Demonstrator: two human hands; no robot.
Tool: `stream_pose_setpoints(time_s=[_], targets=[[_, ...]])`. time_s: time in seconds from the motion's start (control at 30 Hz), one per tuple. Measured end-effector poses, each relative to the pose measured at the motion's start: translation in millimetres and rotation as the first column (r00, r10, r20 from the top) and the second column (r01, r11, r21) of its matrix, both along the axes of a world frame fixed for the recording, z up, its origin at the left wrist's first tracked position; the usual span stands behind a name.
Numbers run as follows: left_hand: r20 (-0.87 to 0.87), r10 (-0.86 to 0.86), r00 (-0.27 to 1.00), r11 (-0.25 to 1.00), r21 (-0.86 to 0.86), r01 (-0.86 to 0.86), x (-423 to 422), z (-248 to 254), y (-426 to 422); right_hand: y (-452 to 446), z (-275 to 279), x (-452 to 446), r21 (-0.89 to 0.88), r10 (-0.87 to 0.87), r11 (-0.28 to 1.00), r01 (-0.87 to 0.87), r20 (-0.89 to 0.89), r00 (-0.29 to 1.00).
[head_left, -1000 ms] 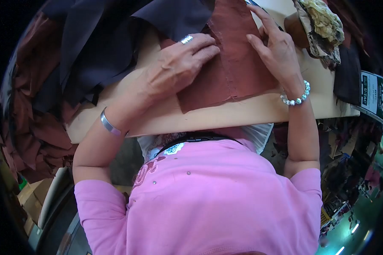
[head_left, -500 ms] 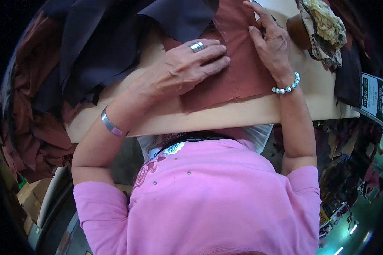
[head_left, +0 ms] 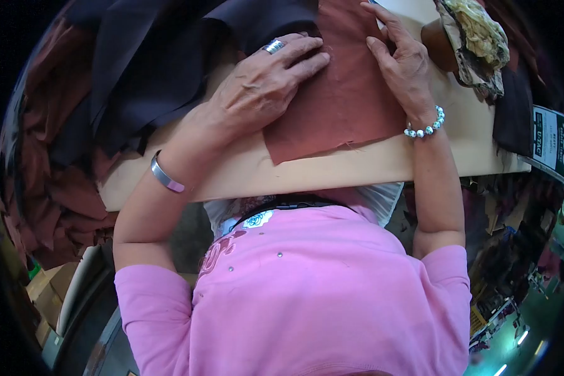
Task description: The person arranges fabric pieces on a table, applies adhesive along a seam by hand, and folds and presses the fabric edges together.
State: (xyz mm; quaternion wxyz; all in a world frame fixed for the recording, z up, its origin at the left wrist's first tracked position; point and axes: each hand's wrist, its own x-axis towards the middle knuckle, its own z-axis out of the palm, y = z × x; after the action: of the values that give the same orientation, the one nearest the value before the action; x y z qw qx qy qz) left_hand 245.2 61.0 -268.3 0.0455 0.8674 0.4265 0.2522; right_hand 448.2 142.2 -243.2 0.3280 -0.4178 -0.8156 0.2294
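Observation:
A piece of rust-brown cloth point(head_left: 351, 106) lies flat on the table in front of me, with loose threads at its near edge. My left hand point(head_left: 263, 81) rests palm down across its left side, fingers stretched out and slightly apart. By the cloth's right edge is my right hand point(head_left: 406, 66), its index finger extended and the other fingers curled. A small pale and dark thing shows beside that index finger; the hand hides most of it. Dark navy cloth point(head_left: 266, 25) lies just beyond my left fingers.
More dark cloth point(head_left: 150, 56) covers the table's left side, and brown cloth pieces point(head_left: 50, 207) pile beyond it. At the right stands a brown round object point(head_left: 440, 47) beside a ragged yellowish bundle point(head_left: 479, 41). A printed label point(head_left: 550, 141) hangs near the table's right corner.
My left hand has slid a little to the left and away from me across the cloth. The cloth beside its fingers looks smoother now. My right hand has barely moved.

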Motion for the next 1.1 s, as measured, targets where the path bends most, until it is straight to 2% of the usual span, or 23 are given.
stream_pose_setpoints(time_s=[0.17,0.23,0.4,0.5,0.53,0.57,0.63,0.7,0.73,0.83,0.93,1.03,1.1], targets=[[-0.056,-0.207,0.977,0.978,0.026,0.208,4.4,-2.2,-4.9,0.7,-3.7,-0.1,0.036,0.016,0.999,-0.015,-0.023,1.000],[0.009,-0.185,0.983,0.981,-0.064,0.185,13.3,-1.3,-17.2,1.2,-4.2,1.3,0.061,0.014,0.998,-0.015,0.003,1.000],[-0.091,-0.339,0.936,0.940,-0.056,0.335,23.3,9.1,-40.1,6.4,-10.6,5.3,0.107,0.067,0.992,-0.067,0.006,0.998],[0.025,-0.326,0.945,0.944,-0.046,0.327,18.2,9.7,-31.7,9.6,-2.0,4.8,-0.029,0.057,0.998,-0.054,0.102,0.993],[-0.003,-0.180,0.984,0.980,-0.083,0.179,15.1,21.2,-30.2,10.6,3.5,4.5,-0.098,0.052,0.994,-0.037,0.147,0.988],[0.005,-0.128,0.992,0.989,0.073,0.127,10.0,10.9,-15.5,13.2,8.3,3.2,-0.128,0.049,0.991,-0.024,0.194,0.980],[0.003,0.059,0.998,0.998,0.019,-0.059,-2.5,8.8,-0.3,21.5,13.5,-0.7,-0.186,0.047,0.983,0.008,0.287,0.957],[-0.043,0.103,0.994,0.992,0.074,-0.099,-8.7,-1.1,11.2,29.2,2.0,-5.4,0.059,-0.019,0.998,0.007,0.214,0.977],[-0.055,0.107,0.993,0.993,0.046,-0.104,-9.6,-2.8,12.1,33.4,-5.6,-8.0,0.180,-0.043,0.984,0.012,0.171,0.984],[-0.107,0.144,0.984,0.985,0.108,-0.133,-7.9,-3.2,10.4,38.9,-21.5,-16.7,0.366,-0.003,0.930,-0.026,0.077,0.997],[-0.198,0.149,0.969,0.979,0.168,-0.116,-7.7,-2.7,9.6,27.1,-6.4,-16.3,0.110,-0.060,0.993,0.044,0.147,0.987],[-0.145,0.129,0.981,0.989,0.095,-0.115,-7.6,0.5,9.6,31.0,-12.5,-17.1,0.109,-0.052,0.993,0.034,0.164,0.985],[-0.168,0.039,0.985,0.993,0.113,-0.020,-9.0,1.3,12.1,33.6,-16.7,-17.0,0.162,-0.009,0.987,-0.009,0.108,0.994]])
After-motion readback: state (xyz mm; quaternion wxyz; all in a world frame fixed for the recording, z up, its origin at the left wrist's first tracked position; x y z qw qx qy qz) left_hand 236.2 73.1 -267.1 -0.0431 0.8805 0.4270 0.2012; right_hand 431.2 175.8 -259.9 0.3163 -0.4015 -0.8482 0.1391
